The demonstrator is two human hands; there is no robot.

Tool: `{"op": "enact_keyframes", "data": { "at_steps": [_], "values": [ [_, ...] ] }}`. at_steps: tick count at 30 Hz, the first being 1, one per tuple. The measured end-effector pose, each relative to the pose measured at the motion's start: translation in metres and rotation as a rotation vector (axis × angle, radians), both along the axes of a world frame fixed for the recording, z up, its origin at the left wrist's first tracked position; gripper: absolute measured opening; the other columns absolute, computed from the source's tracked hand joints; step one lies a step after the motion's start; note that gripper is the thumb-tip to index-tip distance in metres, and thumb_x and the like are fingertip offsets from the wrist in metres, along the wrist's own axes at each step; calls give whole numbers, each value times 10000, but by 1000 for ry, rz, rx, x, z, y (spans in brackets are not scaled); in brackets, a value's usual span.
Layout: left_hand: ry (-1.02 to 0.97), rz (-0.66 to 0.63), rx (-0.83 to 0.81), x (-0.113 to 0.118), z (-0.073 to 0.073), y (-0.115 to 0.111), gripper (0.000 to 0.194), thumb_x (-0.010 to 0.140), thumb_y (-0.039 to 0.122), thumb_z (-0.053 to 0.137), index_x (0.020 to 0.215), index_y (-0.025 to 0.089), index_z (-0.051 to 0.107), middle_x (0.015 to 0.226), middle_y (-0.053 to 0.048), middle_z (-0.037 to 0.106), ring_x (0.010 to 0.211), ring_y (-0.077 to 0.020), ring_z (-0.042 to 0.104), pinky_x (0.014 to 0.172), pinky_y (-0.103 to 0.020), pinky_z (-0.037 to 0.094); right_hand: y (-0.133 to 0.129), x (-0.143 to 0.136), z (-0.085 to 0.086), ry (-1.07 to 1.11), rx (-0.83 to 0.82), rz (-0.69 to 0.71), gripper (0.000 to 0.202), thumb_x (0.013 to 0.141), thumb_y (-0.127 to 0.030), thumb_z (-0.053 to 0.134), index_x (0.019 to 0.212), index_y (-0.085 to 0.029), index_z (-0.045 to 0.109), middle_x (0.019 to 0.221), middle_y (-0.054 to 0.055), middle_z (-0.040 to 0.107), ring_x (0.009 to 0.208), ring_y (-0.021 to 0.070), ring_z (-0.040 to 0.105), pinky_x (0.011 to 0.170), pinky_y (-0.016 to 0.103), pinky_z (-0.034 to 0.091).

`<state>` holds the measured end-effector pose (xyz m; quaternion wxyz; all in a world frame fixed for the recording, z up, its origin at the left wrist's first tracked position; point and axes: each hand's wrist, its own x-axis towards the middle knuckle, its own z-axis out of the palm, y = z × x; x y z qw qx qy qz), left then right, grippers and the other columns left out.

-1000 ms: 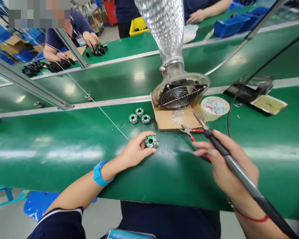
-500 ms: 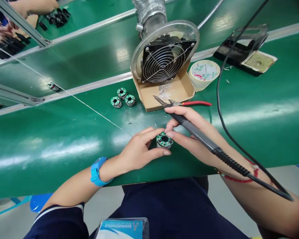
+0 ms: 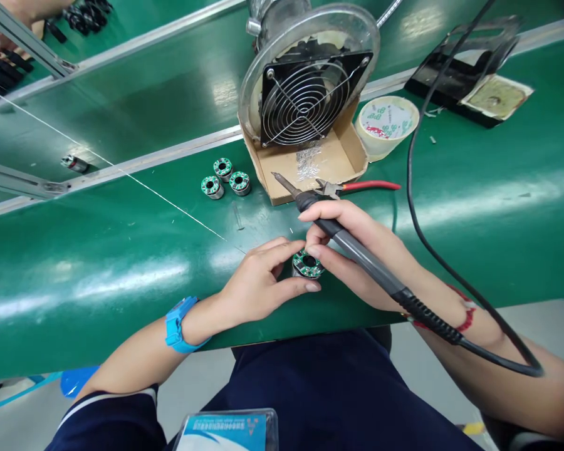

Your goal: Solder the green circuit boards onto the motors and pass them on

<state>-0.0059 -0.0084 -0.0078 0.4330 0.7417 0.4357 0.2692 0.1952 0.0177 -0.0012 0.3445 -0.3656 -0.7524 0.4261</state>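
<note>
A round part with a green circuit board on top [image 3: 309,265] stands on the green bench near its front edge. My left hand [image 3: 267,279] holds it from the left between thumb and fingers. My right hand [image 3: 352,244] carries a soldering iron [image 3: 366,255], its tip pointing up and left, away from the part. The thumb and a bent finger of that hand pinch at the board's upper right edge; anything tiny between them cannot be made out. Beyond my hands, red-handled cutters [image 3: 369,186] lie by the cardboard tray.
Three similar round parts [image 3: 223,169] stand at the back left. A fan [image 3: 305,103] sits over the cardboard tray [image 3: 282,188], beside a tape roll [image 3: 385,125]. The iron's stand [image 3: 479,94] is back right, and its cable loops down the right.
The whole view has shifted slightly. My right thumb and bent finger have moved a little left over the board's edge. The iron stays in my right hand, the part in my left.
</note>
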Motion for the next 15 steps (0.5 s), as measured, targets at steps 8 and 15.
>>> {"op": "enact_keyframes", "data": {
  "at_steps": [8, 15],
  "values": [
    [169, 89, 10, 5, -8, 7, 280, 862, 270, 695, 1112, 192, 595, 863, 6, 531, 748, -138, 507, 657, -266, 412, -12, -7, -22, -121, 150, -213, 552, 885, -387, 672, 1352, -231, 422, 1029, 44, 640, 940, 185, 653, 849, 349, 546],
    [28, 212, -194, -5, -32, 14, 343, 812, 133, 554, 1129, 199, 442, 964, -16, 483, 737, -121, 482, 685, -290, 438, -8, -12, -36, -451, 328, -167, 430, 874, -192, 578, 1297, -190, 498, 999, 84, 680, 889, 250, 629, 784, 421, 525]
  ]
}}
